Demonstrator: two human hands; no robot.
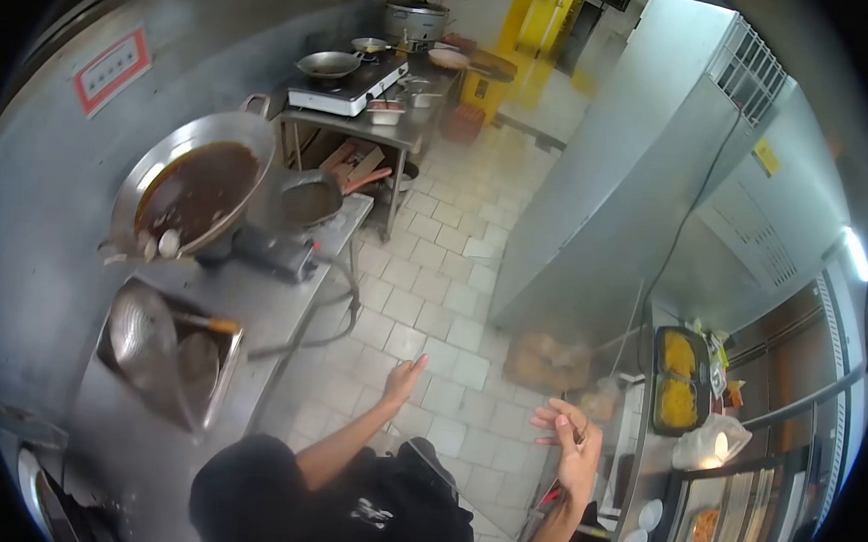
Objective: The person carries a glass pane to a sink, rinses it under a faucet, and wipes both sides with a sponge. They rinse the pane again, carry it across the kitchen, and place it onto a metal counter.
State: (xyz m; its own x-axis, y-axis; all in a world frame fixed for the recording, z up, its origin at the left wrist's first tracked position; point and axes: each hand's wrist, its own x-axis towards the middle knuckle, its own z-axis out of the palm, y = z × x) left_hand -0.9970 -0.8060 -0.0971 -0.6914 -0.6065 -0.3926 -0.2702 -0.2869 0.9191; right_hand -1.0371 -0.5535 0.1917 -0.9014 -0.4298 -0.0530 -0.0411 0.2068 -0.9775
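My left hand [405,380] is held out over the tiled floor, thumb raised apart from loosely bent fingers, and nothing shows in it. On the other side, my right hand [572,443] is open near the right-hand counter, its fingers spread and partly bent. Neither hand visibly touches anything. Nearest the right hand is a blurred brown cardboard box [547,363] at the foot of a tall metal cabinet [606,172]. A black tray [657,381] of yellow food lies further right, beside a clear plastic bag [730,436].
To the left, a large wok [250,129] of dark liquid stands over a steel counter [140,452], where a skimmer [141,329] rests in a sunken tray. A hose [356,306] hangs off its edge. Ahead are a white stove [335,102], a rice cooker [415,20] and a tiled aisle [434,271].
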